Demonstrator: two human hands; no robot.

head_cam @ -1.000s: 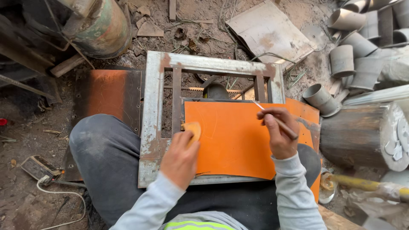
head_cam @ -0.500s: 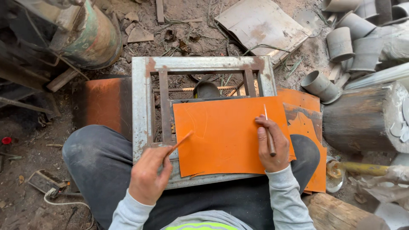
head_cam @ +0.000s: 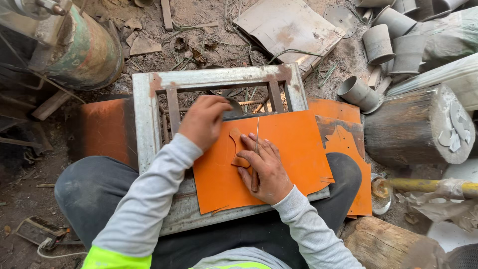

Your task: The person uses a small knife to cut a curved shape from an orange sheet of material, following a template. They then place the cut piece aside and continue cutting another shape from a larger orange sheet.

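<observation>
- The person is sitting on the ground with a grey metal frame [head_cam: 149, 124] resting across the lap, and an orange sheet [head_cam: 279, 154] is lying flat on top of that frame.
- The left hand [head_cam: 204, 122] is reaching over the sheet's upper left corner, fingers curled down; it is pressing on a small curved orange piece [head_cam: 235, 142] that serves, by the look of it, as a template. Whether the fingers are pinching it or only pushing it flat cannot be told from this angle.
- The right hand [head_cam: 264, 167] is lying closed around a thin metal scriber [head_cam: 257, 137], its point standing on the sheet just beside the curved piece, fingertips also bearing on the piece's lower end.
- Judgement on progress: a faint curved line is showing on the sheet to the left of the template, so some outlining appears done; the outline is probably not closed, since the tool tip is sitting at the piece's edge.
- No cut is showing within the marked area; only the sheet's lower edge is looking ragged, near the frame's bottom rail.
- Most of the sheet, to the right of the hands, is carrying no marks that I can make out.
- More orange sheets [head_cam: 343, 144] are lying underneath to the right, one with a notched shape already removed.
- Grey tube sections [head_cam: 378, 42] and a log [head_cam: 413, 129] are lying well apart to the right.
</observation>
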